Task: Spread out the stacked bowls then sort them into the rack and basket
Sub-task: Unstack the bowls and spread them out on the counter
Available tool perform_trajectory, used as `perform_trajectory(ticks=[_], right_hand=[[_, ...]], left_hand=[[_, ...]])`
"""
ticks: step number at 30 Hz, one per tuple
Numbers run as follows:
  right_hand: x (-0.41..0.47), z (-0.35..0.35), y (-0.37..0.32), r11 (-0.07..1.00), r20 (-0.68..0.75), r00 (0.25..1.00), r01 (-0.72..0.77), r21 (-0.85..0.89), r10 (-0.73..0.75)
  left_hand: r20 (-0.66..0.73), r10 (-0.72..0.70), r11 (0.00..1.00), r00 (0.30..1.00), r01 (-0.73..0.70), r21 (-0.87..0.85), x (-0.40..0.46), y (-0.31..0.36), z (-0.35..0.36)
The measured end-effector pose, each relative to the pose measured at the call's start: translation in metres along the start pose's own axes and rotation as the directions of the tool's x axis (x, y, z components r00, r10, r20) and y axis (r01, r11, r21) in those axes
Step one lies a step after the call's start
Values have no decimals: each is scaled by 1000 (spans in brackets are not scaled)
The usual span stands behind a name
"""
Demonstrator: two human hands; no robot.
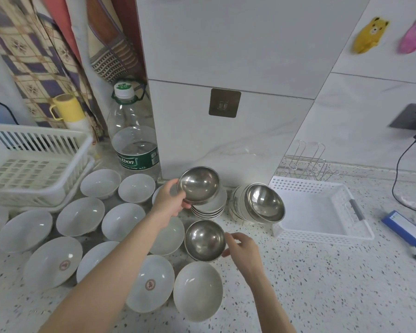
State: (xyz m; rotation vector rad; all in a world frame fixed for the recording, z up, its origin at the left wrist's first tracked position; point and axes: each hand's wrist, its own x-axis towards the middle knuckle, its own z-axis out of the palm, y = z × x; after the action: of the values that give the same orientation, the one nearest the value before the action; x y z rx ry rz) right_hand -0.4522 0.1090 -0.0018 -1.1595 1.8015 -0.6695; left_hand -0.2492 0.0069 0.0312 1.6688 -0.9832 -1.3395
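Left hand pinching the rim of one steel bowl, tilted, raised over a short stack of white bowls. Right hand, fingers curled against the rim of a second steel bowl on the speckled counter. Third steel bowl topping a leaning stack against the white basket. About twelve white bowls spread singly to the left, two with red emblems. Slatted white rack far left; one water bottle behind.
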Motion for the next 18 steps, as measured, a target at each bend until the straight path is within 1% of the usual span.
perform_trajectory(ticks=[2,5,8,10,13,18], right_hand=[[9,3,-9,1000,9,1000,15,20,-15],[30,10,-24,998,29,1000,-9,65,7],[54,19,-40,999,78,997,-14,40,10],[65,24,-50,1000,53,999,-7,21,6],[74,33,-61,999,-7,999,-46,26,46],[81,41,-62,997,-60,995,-80,-23,79]], left_hand=[[-14,-4,997,1000,3,-74,-8,-1,-15],[-31,-15,985,999,10,-171,-20,-4,-36],[-50,-30,973,998,18,-228,-31,-9,-54],[-58,-51,965,997,34,-260,-37,-13,-63],[-69,-86,955,994,62,-290,-44,-21,-75],[-79,-109,950,991,80,-303,-52,-38,-91]])
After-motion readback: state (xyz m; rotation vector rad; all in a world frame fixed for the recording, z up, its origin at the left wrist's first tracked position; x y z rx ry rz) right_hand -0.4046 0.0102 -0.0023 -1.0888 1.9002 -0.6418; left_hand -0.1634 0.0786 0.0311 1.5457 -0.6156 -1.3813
